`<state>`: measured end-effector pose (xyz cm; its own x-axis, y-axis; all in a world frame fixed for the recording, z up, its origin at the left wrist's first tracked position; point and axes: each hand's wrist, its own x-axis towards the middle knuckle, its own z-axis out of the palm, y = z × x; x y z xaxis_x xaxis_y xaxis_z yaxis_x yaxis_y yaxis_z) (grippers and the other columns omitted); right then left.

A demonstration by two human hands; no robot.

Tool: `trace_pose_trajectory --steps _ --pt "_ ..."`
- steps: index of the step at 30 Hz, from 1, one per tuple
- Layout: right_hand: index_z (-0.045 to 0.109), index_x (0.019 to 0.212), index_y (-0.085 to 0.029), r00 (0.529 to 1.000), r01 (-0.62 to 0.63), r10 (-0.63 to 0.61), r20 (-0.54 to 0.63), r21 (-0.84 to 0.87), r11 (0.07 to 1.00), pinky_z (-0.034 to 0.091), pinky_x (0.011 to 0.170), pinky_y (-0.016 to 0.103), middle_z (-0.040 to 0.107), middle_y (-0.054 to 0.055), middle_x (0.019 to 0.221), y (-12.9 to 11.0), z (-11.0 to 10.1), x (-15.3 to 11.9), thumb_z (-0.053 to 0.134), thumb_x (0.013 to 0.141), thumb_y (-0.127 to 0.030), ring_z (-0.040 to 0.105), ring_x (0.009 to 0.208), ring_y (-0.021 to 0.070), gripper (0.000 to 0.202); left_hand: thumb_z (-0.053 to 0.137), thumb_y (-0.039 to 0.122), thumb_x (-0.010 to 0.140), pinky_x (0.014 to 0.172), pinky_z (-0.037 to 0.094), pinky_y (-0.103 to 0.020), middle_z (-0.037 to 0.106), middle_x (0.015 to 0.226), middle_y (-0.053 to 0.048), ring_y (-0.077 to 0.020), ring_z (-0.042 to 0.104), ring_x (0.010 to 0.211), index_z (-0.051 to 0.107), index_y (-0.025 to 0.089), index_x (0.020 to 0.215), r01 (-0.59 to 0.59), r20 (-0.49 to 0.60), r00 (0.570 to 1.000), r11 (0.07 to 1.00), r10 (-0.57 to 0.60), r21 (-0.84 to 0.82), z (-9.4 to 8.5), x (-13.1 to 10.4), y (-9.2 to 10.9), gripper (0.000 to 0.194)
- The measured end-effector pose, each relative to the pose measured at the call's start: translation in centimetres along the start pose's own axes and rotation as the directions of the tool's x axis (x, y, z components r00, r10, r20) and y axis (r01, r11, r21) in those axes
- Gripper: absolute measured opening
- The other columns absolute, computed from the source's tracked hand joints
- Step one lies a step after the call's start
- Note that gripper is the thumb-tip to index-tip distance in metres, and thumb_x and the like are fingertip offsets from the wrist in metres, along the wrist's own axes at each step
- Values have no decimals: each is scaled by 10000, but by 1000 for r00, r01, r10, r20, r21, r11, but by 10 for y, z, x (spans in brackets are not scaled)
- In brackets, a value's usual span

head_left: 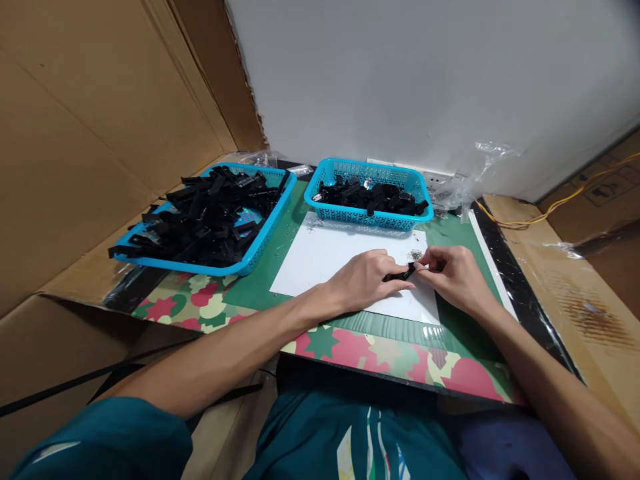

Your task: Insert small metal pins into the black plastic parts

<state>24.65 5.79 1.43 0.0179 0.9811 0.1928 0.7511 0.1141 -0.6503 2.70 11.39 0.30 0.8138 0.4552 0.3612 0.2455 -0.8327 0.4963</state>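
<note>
Black part [411,267] lies pinched between the left fingers [399,285]; the right fingers [420,265], nearly closed, meet its end.

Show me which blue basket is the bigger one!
The basket on the left, heaped past its rim with black pieces. The other basket, by the wall socket, is smaller.

We see soft, fairly even light, with a faint shadow on the wall [410,87] and small glints on the clear plastic [457,190]. The black pieces [200,223] merge into dark clumps, and wide-angle distortion stretches the cardboard [90,120] towards the edges.
</note>
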Motion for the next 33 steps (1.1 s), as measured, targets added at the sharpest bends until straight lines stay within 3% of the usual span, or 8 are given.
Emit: trace_pose_trajectory --steps 7,13,18,21,23,26,29,33 --pt "639 612 -180 997 37 -38 70 10 999 299 541 284 519 -9 539 -1 -3 3 605 739 -314 432 540 132 187 694 421 1002 712 413 -317 711 806 -51 -206 608 793 789 153 1098 -20 -1 1000 1000 20 -15 1 0 -1 300" --pt "800 808 -158 986 37 -24 167 -76 996 321 546 297 564 -2 550 3 -20 4 644 826 -294 442 528 140 208 698 410 1002 708 420 -316 687 775 -41 -190 592 746 801 154 1060 23 0 1000 999 -23 -32 -2 1 1 282" --pt "833 963 -187 984 156 -149 98 -68 985 465 651 313 726 81 865 9 -27 5 588 919 -231 626 703 193 253 666 406 1018 683 405 -312 667 741 -39 -194 583 739 793 155 947 6 -9 1000 1000 -6 -22 -3 2 1 289" --pt "841 988 -230 975 218 -218 -46 -3 976 552 826 375 752 104 1045 8 -23 7 600 974 -278 712 917 246 246 673 398 1013 722 429 -317 705 795 -55 -204 609 776 794 162 991 -8 4 1000 1000 8 -20 -2 2 -1 267" --pt "834 950 -232 965 197 -182 -189 66 978 574 888 415 772 97 1045 7 -20 7 656 964 -310 734 952 260 195 673 387 1013 746 441 -324 722 827 -63 -208 617 794 792 163 1033 -24 20 1000 1000 24 -20 -1 2 -2 255" --pt "791 899 -194 952 91 4 -308 295 951 625 817 423 785 93 919 3 -13 6 770 903 -392 773 857 270 199 665 354 1014 723 432 -321 706 797 -53 -207 607 785 787 168 1026 -24 30 999 1000 25 -14 -2 2 -3 222" --pt "728 795 -172 960 -30 154 -233 462 886 647 664 392 754 88 808 0 -7 5 863 793 -524 777 706 268 378 689 302 993 717 430 -315 702 789 -45 -204 608 792 781 170 991 -8 20 1000 1000 9 -20 -3 2 -2 161" --pt "703 775 -174 974 -94 175 -144 446 890 642 607 369 741 87 762 -1 -1 5 870 733 -639 763 647 258 495 707 279 976 711 435 -313 712 783 -42 -204 616 790 786 169 998 1 0 1000 1000 -1 -21 -2 2 -2 138"
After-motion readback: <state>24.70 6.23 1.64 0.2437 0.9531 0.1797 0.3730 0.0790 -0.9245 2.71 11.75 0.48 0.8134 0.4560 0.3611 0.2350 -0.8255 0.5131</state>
